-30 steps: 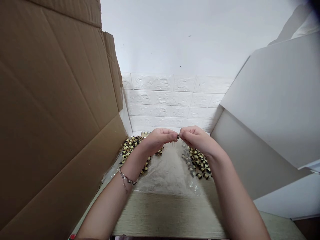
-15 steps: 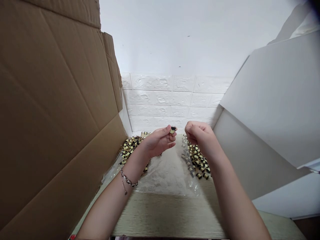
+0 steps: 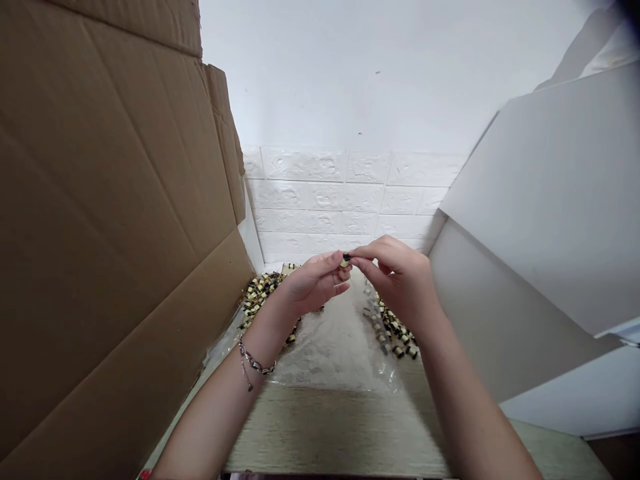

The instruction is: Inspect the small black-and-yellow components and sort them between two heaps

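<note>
My left hand [image 3: 319, 283] holds a small transformer [image 3: 345, 262] between thumb and fingers, above the middle of a clear plastic bag [image 3: 333, 353]. The transformer has a yellow-wrapped body and a black end. My right hand [image 3: 395, 270] is closed in a pinch at the transformer's black end, thumb and forefinger together; the exact spot they grip is partly hidden by the fingertips. A pile of like transformers [image 3: 260, 293] lies left of the bag, partly behind my left wrist. Another pile [image 3: 397, 330] lies on the right, under my right hand.
A tall cardboard sheet [image 3: 110, 220] walls off the left side. White panels [image 3: 545, 200] stand on the right. A white brick-patterned wall [image 3: 325, 197] closes the back. The pale wooden tabletop [image 3: 330, 427] shows in front of the bag.
My right hand has moved left from beside the left hand and opened from a fist into a pinch at the transformer. My left hand has stayed nearly still.
</note>
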Available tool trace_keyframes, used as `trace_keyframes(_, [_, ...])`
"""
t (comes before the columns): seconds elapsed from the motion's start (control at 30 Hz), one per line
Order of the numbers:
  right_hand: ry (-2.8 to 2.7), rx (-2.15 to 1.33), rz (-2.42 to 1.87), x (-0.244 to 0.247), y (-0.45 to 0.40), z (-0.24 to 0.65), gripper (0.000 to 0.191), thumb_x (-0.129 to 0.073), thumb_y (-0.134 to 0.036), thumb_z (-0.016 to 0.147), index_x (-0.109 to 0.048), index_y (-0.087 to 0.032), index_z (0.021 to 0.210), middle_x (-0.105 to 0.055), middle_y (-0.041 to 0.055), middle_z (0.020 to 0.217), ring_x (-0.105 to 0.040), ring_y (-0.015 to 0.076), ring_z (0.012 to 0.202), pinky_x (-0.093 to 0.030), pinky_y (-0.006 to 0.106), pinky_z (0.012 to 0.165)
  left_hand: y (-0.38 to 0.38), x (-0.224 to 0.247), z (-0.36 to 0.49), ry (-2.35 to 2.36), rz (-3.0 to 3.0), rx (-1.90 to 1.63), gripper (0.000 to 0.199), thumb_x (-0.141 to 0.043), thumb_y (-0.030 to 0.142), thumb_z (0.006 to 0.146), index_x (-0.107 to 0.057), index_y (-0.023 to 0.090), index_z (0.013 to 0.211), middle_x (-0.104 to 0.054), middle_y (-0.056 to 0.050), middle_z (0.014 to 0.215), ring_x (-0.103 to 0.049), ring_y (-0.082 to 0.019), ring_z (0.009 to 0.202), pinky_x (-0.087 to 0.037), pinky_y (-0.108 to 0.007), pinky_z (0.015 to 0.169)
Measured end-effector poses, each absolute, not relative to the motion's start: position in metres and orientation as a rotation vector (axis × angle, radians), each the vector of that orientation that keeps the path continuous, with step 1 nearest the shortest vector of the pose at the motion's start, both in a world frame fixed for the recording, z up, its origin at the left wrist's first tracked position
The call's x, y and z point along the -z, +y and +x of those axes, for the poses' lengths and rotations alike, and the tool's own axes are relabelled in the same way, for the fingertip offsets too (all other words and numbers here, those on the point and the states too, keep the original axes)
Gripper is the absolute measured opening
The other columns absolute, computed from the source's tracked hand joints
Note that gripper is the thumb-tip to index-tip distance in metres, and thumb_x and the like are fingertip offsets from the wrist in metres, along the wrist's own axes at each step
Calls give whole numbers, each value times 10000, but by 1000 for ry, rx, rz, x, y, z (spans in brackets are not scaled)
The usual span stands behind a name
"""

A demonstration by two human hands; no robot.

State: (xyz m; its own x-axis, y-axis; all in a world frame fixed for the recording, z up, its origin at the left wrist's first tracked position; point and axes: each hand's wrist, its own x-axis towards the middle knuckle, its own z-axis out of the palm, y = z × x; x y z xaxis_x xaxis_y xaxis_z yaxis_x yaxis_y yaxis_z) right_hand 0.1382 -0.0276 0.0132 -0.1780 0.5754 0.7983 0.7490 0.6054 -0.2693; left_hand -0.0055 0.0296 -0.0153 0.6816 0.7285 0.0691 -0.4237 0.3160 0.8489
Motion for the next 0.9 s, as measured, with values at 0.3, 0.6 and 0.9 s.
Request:
trace_keyframes(0.3, [-1870,234,-1044,-10,-27,138,135,-513,-183,770,-636,-228,803,-591,2,728,-533,108,681,-389,214,585,30,13,-7,322,1115,-811,186,-624,339,685,-599,157,717,-469,17,662,-420,-55,628,-358,-202,651])
trace_keyframes(0.6, [-1918,332,-1078,-8,-26,140,166,-467,-176,791,-621,-227,828,-587,9,744,-531,107,679,-388,211,583,31,12,-6,367,1199,-849,199,-616,335,693,-581,139,683,-458,16,641,-403,-55,608,-330,-188,605])
trace_keyframes(0.9, [-1950,327,-1099,-7,-24,141,153,-475,-176,790,-614,-232,818,-586,-3,754,-535,104,683,-392,212,585,33,15,-5,380,1165,-841,209,-619,322,692,-562,123,665,-472,23,625,-420,-46,593,-337,-184,601])
